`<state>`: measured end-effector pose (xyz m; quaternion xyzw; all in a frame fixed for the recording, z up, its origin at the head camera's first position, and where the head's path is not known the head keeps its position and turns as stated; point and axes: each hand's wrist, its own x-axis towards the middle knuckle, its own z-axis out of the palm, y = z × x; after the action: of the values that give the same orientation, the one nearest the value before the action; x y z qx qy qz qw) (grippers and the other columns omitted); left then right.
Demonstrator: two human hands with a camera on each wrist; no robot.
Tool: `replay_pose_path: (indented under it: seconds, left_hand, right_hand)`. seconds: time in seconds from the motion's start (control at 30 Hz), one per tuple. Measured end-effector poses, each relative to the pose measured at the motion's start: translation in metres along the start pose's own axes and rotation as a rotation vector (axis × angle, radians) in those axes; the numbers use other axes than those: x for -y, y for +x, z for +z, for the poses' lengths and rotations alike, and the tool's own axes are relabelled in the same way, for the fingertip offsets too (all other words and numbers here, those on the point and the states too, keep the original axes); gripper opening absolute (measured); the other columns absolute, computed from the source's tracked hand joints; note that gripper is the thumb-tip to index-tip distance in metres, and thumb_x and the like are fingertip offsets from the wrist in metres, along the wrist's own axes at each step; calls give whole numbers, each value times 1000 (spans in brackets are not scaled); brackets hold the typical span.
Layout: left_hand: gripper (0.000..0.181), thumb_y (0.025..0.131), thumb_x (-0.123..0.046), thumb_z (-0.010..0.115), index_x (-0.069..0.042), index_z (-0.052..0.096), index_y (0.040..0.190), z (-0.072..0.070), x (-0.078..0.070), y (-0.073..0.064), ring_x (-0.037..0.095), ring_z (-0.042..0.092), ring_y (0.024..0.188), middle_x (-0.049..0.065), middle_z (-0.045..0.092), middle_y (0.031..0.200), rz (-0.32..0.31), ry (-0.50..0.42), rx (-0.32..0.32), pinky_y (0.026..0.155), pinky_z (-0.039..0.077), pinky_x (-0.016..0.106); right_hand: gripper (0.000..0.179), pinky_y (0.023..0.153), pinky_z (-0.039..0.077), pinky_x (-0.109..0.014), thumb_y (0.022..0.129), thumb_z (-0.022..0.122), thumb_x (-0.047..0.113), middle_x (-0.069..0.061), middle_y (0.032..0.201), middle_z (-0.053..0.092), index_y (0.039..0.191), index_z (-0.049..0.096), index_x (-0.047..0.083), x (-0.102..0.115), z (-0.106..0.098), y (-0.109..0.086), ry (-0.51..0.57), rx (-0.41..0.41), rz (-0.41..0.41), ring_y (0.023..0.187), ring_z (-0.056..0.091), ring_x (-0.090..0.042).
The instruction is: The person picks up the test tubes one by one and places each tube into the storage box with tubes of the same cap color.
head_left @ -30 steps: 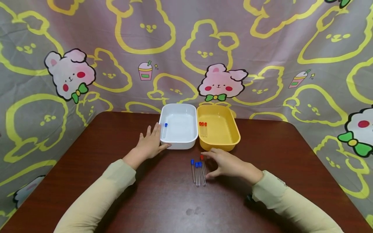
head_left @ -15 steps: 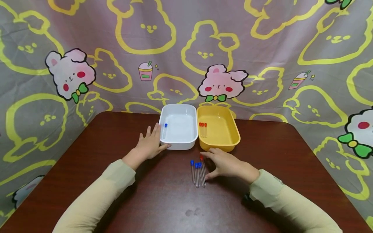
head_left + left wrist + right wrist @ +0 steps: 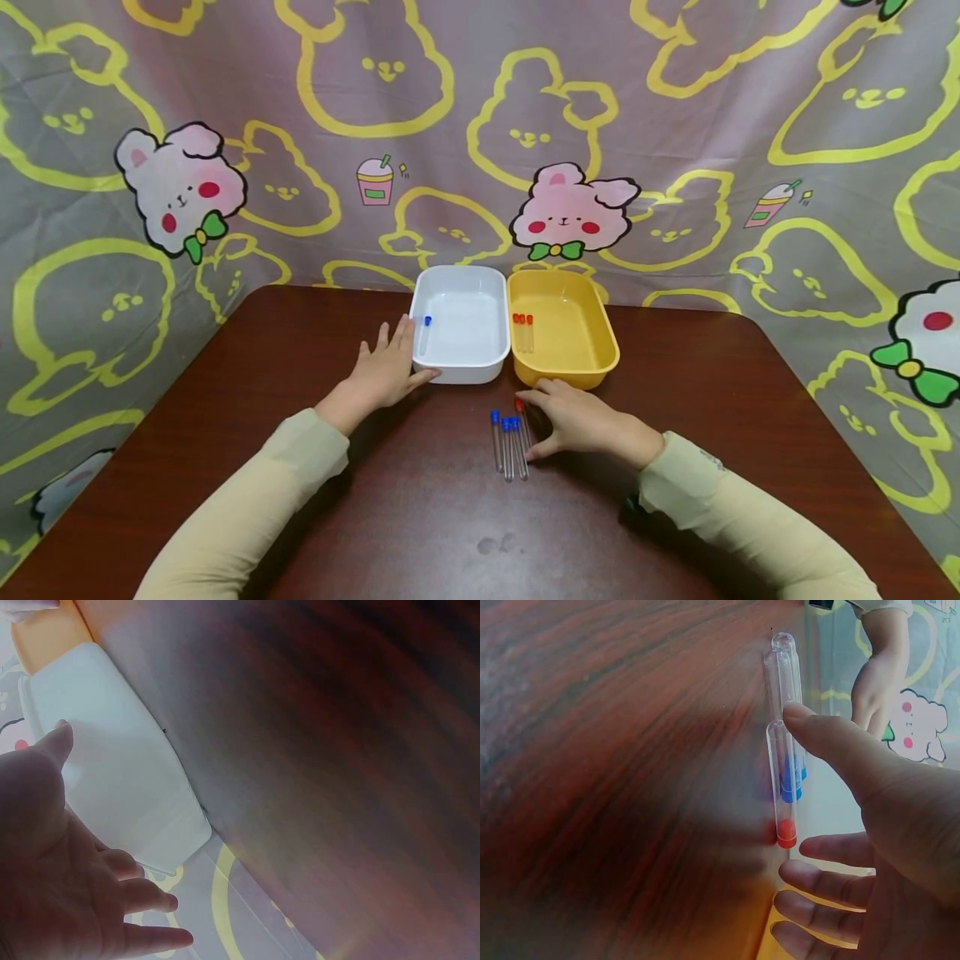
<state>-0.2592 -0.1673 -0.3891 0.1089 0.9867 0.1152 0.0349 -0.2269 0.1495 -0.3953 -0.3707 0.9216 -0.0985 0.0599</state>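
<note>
My left hand [image 3: 378,367] has its fingers spread along the left side of a white plastic basin [image 3: 459,376], thumb at the near corner. My right hand [image 3: 581,422] is around a clear test tube with a red cap [image 3: 786,832] lying on the table. Its thumb is at the tube's rounded end and its index fingertip is close to the cap, fingers loosely bent. Left of that tube lie several blue-capped test tubes [image 3: 509,450], side by side. One blue-capped tube [image 3: 426,333] lies in the white basin.
A yellow basin [image 3: 567,379] stands against the white basin's right side, with 3 red-capped tubes [image 3: 527,333] along its left wall. Both basins stand near the back of the dark wooden table [image 3: 420,517]. A patterned curtain [image 3: 465,125] hangs behind.
My right hand and sleeve have shifted slightly to the left, the thumb closer to the red-capped tube. The left hand, the basins and the tubes stay where they were.
</note>
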Motion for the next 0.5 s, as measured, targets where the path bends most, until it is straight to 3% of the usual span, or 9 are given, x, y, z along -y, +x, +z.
replay_pose_path:
  seconds: [0.5]
  left_hand:
    - [100, 101, -57, 56, 6, 6, 162, -1, -1, -1, 50, 8, 152, 23, 5, 169, -6, 6, 7, 114, 16, 72]
  right_hand:
    - [91, 92, 52, -44, 69, 94, 47, -14, 122, 59, 138, 61, -1, -1, 0, 1, 1, 9, 1, 107, 58, -26]
